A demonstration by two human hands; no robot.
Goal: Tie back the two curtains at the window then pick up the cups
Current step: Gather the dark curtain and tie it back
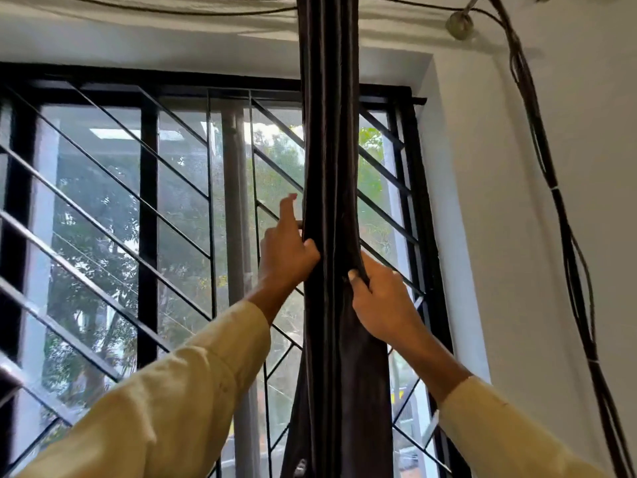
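Both hands are raised to a dark curtain (331,132) gathered into one narrow column in front of a barred window (148,88). The left hand (287,251) grips the column's left edge, its fingers curled round the folds and its index finger pointing straight up, clear of the cloth. The right hand (381,298), slightly lower, grips the right edge, with the thumb pressed against the front of the fabric and the fingers wrapped behind it.

The curtain hangs upright from the top of the view to the bottom, right of the window's centre, and widens a little below the hands. Whether it is one panel or two bunched together cannot be told. Pale yellow sleeves (179,401) cover both forearms, which reach in from the near bottom corners.

Behind the curtain, a black metal grille (103,232) of upright and slanting bars spans the window, with a fine mesh screen (275,160) over the panes to the left of the curtain. A grey vertical pipe (234,201) and green trees (103,208) show beyond the glass.

To the right, a white wall (499,236) frames the window recess. A bundle of black cables (565,236) runs down this wall from the top right corner towards the bottom right. Near the top of the wall, beside the cables, sits a round fitting (458,24).
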